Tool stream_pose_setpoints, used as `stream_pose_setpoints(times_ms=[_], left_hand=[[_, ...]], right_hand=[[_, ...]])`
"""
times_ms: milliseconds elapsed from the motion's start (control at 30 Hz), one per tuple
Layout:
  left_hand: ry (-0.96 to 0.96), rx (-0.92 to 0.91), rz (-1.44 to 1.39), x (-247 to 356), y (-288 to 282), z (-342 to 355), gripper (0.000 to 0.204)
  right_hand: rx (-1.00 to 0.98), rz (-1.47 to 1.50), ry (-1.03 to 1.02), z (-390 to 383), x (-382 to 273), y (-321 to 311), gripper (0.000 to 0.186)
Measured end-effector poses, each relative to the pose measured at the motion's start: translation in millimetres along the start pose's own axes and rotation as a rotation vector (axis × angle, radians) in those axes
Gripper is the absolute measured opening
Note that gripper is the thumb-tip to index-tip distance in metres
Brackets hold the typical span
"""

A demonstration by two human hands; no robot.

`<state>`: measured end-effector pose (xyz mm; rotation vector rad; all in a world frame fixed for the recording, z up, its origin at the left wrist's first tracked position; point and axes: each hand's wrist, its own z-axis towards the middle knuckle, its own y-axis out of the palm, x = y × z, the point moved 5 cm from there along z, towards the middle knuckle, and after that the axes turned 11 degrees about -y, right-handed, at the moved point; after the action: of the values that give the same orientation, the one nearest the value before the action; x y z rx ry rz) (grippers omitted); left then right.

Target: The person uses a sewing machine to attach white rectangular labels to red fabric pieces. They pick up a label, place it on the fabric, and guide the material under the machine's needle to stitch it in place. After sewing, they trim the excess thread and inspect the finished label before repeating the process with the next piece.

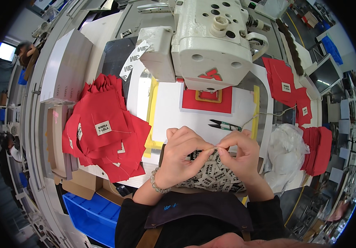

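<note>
Over a box of small white labels with black print (217, 175), both my hands meet fingertip to fingertip. My left hand (186, 155), with a beaded bracelet at the wrist, pinches thumb and forefinger together. Against it, my right hand (242, 155) makes the same pinch. A thin pale sliver shows between the fingertips, too small to name. Black-bladed thread snips (225, 125) lie just beyond the hands on the white work surface (171, 120). Behind them, a red fabric piece (223, 103) lies beneath the sewing machine head (211, 53), with a yellow-edged frame (209, 96) on it.
Red fabric pieces with sewn labels (103, 111) are heaped at left, beside a tall white box (66, 68). At right are more red pieces (280, 80), a crumpled clear plastic bag (285, 151) and a red stack (318, 151). A blue bin (91, 219) stands low left.
</note>
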<state>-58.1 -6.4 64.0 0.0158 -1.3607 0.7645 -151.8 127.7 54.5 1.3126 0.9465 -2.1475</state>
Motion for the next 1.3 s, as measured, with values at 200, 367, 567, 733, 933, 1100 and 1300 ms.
stream_pose_setpoints(times_ms=[200, 367, 567, 733, 933, 1100, 1300], left_hand=[[-0.018, -0.019, -0.050, -1.2, 0.6, 0.7, 0.009], [-0.049, -0.062, -0.030, -1.0, 0.4, 3.1, 0.009], [-0.056, -0.068, -0.026, -0.7, 3.1, 3.8, 0.009], [-0.040, -0.046, -0.059, -2.4, 3.9, 2.3, 0.008], [0.006, -0.038, -0.049, -1.1, 3.4, 2.6, 0.008], [0.012, -0.031, -0.026, -2.0, 0.9, 3.2, 0.009], [0.021, -0.024, -0.044, -3.3, -0.4, 2.9, 0.009]], right_hand=[[0.039, -0.083, -0.107, -1.5, -5.0, -0.6, 0.016], [0.051, -0.114, -0.130, -1.0, -5.5, -0.4, 0.017], [0.074, -0.132, -0.139, -2.1, -5.1, -1.3, 0.016], [0.055, -0.113, -0.137, -0.7, -6.5, -1.4, 0.016], [0.024, -0.098, -0.098, -1.2, -5.2, -2.3, 0.014], [-0.021, -0.053, -0.050, -3.1, -0.3, -6.2, 0.010], [-0.077, 0.043, 0.060, 0.0, 4.6, -5.0, 0.007]])
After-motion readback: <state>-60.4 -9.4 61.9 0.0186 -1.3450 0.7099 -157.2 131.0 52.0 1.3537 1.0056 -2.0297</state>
